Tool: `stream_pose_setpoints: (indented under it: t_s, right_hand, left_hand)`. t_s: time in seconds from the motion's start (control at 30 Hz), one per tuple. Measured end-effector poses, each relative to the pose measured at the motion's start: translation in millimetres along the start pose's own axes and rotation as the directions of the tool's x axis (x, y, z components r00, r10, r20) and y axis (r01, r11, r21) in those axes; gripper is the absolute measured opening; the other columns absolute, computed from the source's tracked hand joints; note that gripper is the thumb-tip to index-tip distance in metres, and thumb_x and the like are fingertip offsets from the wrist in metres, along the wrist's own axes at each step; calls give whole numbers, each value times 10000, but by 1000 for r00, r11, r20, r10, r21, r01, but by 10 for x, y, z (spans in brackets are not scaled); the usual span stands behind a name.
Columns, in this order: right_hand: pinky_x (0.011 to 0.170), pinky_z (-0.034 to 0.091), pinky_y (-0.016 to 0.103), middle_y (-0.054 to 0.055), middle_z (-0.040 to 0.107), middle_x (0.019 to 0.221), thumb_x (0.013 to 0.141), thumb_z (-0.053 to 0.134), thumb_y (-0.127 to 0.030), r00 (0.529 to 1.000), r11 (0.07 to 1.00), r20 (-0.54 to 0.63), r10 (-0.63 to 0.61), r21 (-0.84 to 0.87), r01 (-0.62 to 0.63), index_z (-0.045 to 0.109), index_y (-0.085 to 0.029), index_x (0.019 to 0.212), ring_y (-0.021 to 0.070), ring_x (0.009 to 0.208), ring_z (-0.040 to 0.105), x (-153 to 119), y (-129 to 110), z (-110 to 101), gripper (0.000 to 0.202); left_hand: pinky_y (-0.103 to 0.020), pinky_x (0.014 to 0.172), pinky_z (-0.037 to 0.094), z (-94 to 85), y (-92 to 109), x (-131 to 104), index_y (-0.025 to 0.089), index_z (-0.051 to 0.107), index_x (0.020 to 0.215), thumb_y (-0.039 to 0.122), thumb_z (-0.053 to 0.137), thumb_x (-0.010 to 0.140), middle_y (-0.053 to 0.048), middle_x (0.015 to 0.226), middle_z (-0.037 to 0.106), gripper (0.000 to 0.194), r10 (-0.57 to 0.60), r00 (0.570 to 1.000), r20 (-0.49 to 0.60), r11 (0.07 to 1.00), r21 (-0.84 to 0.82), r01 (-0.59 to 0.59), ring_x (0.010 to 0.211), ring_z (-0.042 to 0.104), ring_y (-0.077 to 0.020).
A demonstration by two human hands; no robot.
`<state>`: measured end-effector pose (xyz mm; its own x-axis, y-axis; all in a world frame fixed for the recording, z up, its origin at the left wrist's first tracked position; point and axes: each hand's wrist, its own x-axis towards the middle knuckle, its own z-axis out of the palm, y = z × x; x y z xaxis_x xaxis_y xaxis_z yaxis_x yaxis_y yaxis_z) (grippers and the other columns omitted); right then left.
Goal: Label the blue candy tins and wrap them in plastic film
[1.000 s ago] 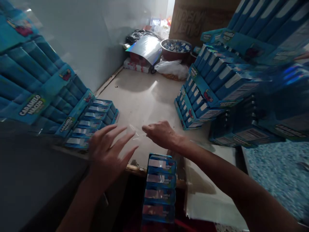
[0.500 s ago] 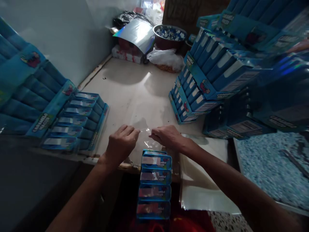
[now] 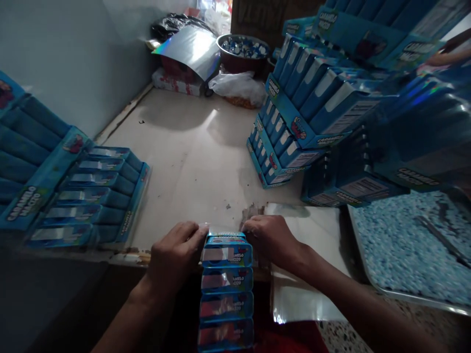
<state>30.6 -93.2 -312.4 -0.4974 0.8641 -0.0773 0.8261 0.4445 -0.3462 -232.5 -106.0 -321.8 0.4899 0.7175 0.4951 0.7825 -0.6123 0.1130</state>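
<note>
A row of several small blue candy boxes [image 3: 227, 282] stands close to my body at the table's front edge, inside clear plastic film. The film's top edge [image 3: 224, 227] shows faintly as a thin line beyond the far box. My left hand [image 3: 176, 252] pinches the film at the row's far left corner, fingers closed. At the far right corner my right hand [image 3: 274, 241] is closed on the film too. Both hands touch or nearly touch the boxes; exact contact is hidden by the fingers.
Stacked blue display packs stand at left [image 3: 91, 196] and right [image 3: 294, 117]. Clear plastic sheets [image 3: 305, 299] lie right of the row. A tray [image 3: 415, 245] holds blue-white bits. Behind are a bowl [image 3: 243, 61], a plastic bag [image 3: 239, 88] and another person's hand [image 3: 445, 56].
Both hands have come back toward my body, drawing the plastic film down close to the far end of the box row. The camera view has shifted slightly right.
</note>
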Motion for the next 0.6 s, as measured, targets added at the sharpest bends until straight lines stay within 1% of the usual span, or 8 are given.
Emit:
stream_pose_setpoints:
  t_s: [0.1, 0.2, 0.3, 0.33, 0.4, 0.47, 0.53, 0.6]
  right_hand:
    - [589, 326, 255, 28, 713, 723, 881, 633, -105, 995, 995, -53, 80, 56, -77, 707, -182, 731, 128, 628, 593, -45, -106, -152, 184]
    - [575, 354, 246, 2, 732, 705, 832, 710, -143, 977, 976, -124, 175, 151, -156, 722, -210, 729, 131, 607, 621, -113, -271, -404, 123]
    - [557, 378, 250, -14, 732, 679, 823, 746, -195, 950, 965, -218, 222, 190, -182, 731, -235, 725, 141, 583, 640, -209, -475, -584, 107]
    - [555, 387, 255, -11, 730, 675, 840, 735, -205, 938, 969, -267, 222, 169, -182, 731, -236, 729, 146, 579, 645, -246, -540, -598, 115]
    - [561, 407, 267, 0, 733, 688, 884, 692, -198, 901, 978, -380, 208, 101, -183, 734, -230, 760, 154, 590, 660, -321, -648, -556, 134]
    - [581, 432, 272, 13, 751, 745, 925, 647, -175, 862, 984, -477, 173, 42, -174, 742, -221, 829, 157, 631, 682, -394, -719, -456, 142]
    - [609, 456, 268, 17, 767, 809, 955, 615, -150, 821, 990, -557, 125, 14, -141, 742, -219, 895, 148, 671, 695, -452, -756, -355, 156]
    - [633, 472, 260, 14, 772, 842, 968, 610, -142, 788, 994, -609, 92, 8, -110, 736, -222, 919, 138, 692, 699, -488, -771, -294, 157]
  left_hand:
    - [-271, 614, 446, -172, 40, 85, 239, 746, 1028, 239, 558, 979, -20, 866, 718, 194, -47, 993, 108, 998, -29, 50, 778, 668, -181]
    - [-288, 615, 446, -358, 125, 171, 271, 761, 978, 275, 562, 980, -3, 877, 733, 199, -115, 989, 89, 991, -52, 120, 738, 670, -171]
    - [-293, 621, 458, -464, 258, 175, 277, 763, 952, 282, 562, 986, 1, 891, 743, 205, -235, 971, 36, 967, -92, 237, 738, 681, -171]
    - [-294, 633, 464, -471, 307, 153, 276, 762, 955, 274, 570, 985, 1, 907, 746, 195, -285, 959, 9, 954, -95, 284, 757, 688, -174]
    - [-295, 675, 478, -447, 403, 87, 273, 759, 958, 244, 601, 975, 5, 940, 750, 162, -368, 928, -61, 927, -96, 362, 803, 696, -175]
    - [-286, 704, 485, -392, 482, 19, 269, 753, 943, 224, 664, 945, 17, 939, 745, 100, -413, 899, -145, 909, -122, 398, 812, 693, -160]
    - [-268, 696, 483, -335, 533, -17, 263, 746, 930, 226, 738, 901, 28, 901, 732, 47, -446, 868, -220, 893, -164, 418, 796, 686, -141]
    - [-260, 671, 480, -293, 548, -6, 251, 737, 896, 234, 776, 871, 30, 852, 714, 50, -507, 826, -247, 860, -210, 465, 770, 678, -134]
